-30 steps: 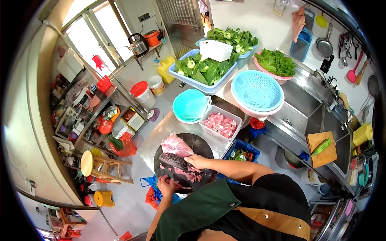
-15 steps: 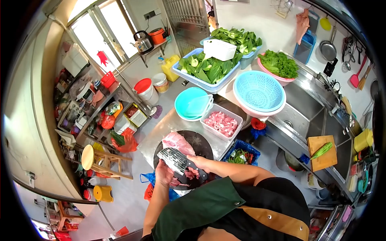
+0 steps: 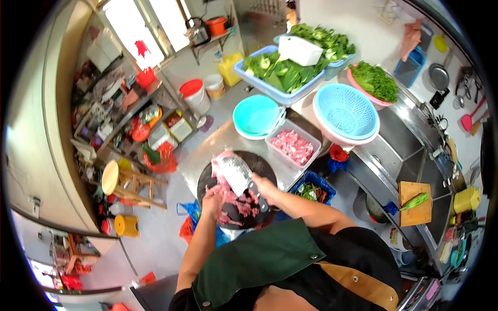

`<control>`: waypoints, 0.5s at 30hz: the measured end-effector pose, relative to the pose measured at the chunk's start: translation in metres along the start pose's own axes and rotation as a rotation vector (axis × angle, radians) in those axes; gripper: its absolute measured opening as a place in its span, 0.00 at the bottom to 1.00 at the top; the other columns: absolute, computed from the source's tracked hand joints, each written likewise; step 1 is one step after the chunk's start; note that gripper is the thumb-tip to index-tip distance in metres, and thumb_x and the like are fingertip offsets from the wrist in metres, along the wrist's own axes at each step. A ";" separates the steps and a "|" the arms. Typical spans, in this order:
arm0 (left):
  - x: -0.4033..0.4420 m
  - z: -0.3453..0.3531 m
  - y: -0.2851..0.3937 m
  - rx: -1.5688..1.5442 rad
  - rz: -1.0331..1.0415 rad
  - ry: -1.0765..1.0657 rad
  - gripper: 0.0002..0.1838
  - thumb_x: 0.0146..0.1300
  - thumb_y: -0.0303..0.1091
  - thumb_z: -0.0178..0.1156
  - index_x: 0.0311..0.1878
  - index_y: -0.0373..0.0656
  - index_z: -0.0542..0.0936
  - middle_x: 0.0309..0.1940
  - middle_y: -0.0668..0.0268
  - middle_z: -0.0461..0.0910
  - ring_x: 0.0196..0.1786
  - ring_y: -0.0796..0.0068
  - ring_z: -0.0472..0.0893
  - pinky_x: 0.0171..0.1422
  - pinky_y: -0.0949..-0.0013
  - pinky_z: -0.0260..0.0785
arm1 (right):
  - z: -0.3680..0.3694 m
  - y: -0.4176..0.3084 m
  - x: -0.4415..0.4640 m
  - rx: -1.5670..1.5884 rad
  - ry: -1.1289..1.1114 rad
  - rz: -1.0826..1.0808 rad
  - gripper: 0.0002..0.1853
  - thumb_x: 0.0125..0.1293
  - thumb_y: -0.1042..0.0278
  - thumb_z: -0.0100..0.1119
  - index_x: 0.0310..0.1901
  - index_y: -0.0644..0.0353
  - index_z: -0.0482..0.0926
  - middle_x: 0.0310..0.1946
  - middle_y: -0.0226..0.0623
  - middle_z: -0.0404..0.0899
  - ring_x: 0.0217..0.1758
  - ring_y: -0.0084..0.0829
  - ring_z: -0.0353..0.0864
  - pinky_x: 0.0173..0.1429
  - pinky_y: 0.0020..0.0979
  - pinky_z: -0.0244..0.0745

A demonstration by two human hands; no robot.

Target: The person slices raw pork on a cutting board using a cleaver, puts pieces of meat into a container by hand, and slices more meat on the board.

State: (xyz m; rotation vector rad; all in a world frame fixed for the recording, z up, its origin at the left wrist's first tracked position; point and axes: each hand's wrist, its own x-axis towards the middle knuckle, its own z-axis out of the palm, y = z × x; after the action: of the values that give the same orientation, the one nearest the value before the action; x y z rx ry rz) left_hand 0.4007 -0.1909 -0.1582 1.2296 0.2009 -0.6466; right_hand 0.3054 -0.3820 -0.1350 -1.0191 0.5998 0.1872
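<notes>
My right hand [image 3: 265, 189] is closed round the dark handle of a cleaver [image 3: 233, 174]. The broad, shiny blade lies slantwise over a large piece of raw pink meat [image 3: 222, 156] and hides part of it. On the meat's near-left side, my left hand [image 3: 211, 201] has its fingers closed on the edge of the meat. Both hands are above a round dark chopping board [image 3: 263, 169]. Small meat scraps [image 3: 244, 208] are scattered on the board near the blade.
A clear tub of cut meat [image 3: 294, 146] and a turquoise basin [image 3: 254, 116] stand behind the board on the metal table [image 3: 207, 150]. A blue-lined bin [image 3: 313, 189] is to the right, beside the sink [image 3: 389, 150]. Leafy greens [image 3: 290, 72] fill a blue crate at the back.
The cleaver has shifted from flat before my left hand to a slant over the meat. My left hand has moved from beside the blade to the meat. The view has tilted slightly.
</notes>
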 end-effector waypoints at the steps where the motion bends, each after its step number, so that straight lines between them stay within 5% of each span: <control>1: 0.012 -0.010 -0.009 0.067 0.057 0.006 0.11 0.63 0.22 0.52 0.48 0.39 0.74 0.39 0.64 0.78 0.40 0.72 0.79 0.42 0.73 0.74 | -0.004 -0.007 -0.007 -0.021 0.038 0.021 0.30 0.68 0.38 0.37 0.26 0.60 0.72 0.13 0.34 0.69 0.10 0.28 0.65 0.15 0.32 0.65; 3: 0.027 -0.026 -0.023 0.372 0.257 0.035 0.08 0.63 0.27 0.54 0.45 0.40 0.76 0.37 0.66 0.79 0.38 0.78 0.77 0.39 0.78 0.70 | -0.025 0.006 -0.001 0.057 0.043 0.013 0.29 0.66 0.36 0.38 0.30 0.58 0.71 0.15 0.34 0.69 0.10 0.28 0.65 0.15 0.32 0.64; 4: 0.032 -0.027 -0.034 0.390 0.462 0.060 0.08 0.63 0.28 0.55 0.44 0.39 0.78 0.36 0.68 0.79 0.36 0.79 0.76 0.41 0.78 0.68 | -0.035 0.009 -0.006 0.061 0.066 0.059 0.31 0.67 0.38 0.38 0.24 0.60 0.71 0.13 0.34 0.68 0.10 0.28 0.65 0.14 0.32 0.65; 6: 0.030 -0.024 -0.040 0.615 0.538 0.180 0.09 0.60 0.27 0.55 0.43 0.39 0.78 0.31 0.67 0.79 0.33 0.80 0.75 0.40 0.75 0.68 | -0.049 0.008 -0.025 0.011 0.115 0.004 0.31 0.68 0.38 0.36 0.24 0.61 0.70 0.14 0.33 0.67 0.12 0.26 0.65 0.17 0.29 0.62; 8: 0.020 -0.009 -0.034 0.702 0.376 0.177 0.10 0.59 0.28 0.56 0.44 0.40 0.78 0.39 0.56 0.79 0.44 0.69 0.78 0.51 0.70 0.68 | -0.069 0.017 -0.040 -0.031 0.125 0.020 0.30 0.69 0.41 0.35 0.22 0.60 0.70 0.12 0.32 0.66 0.11 0.26 0.64 0.16 0.29 0.62; 10: 0.057 -0.028 -0.077 0.823 0.560 0.233 0.16 0.56 0.31 0.58 0.48 0.39 0.74 0.55 0.43 0.68 0.62 0.47 0.65 0.65 0.58 0.58 | -0.082 0.028 -0.055 -0.062 0.172 0.025 0.30 0.69 0.41 0.35 0.22 0.60 0.70 0.11 0.32 0.66 0.11 0.26 0.64 0.16 0.29 0.63; 15: 0.017 0.009 -0.074 1.029 0.795 0.061 0.26 0.48 0.39 0.65 0.50 0.36 0.71 0.51 0.48 0.69 0.56 0.48 0.67 0.63 0.54 0.57 | -0.119 0.067 -0.084 -0.127 0.201 0.102 0.32 0.69 0.41 0.34 0.19 0.60 0.71 0.11 0.33 0.67 0.11 0.25 0.66 0.18 0.28 0.63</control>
State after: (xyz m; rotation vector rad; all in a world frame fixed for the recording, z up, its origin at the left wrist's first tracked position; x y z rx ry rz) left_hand 0.3713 -0.2190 -0.2233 2.1280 -0.6364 0.0444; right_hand 0.1628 -0.4364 -0.1836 -1.1396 0.8320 0.2162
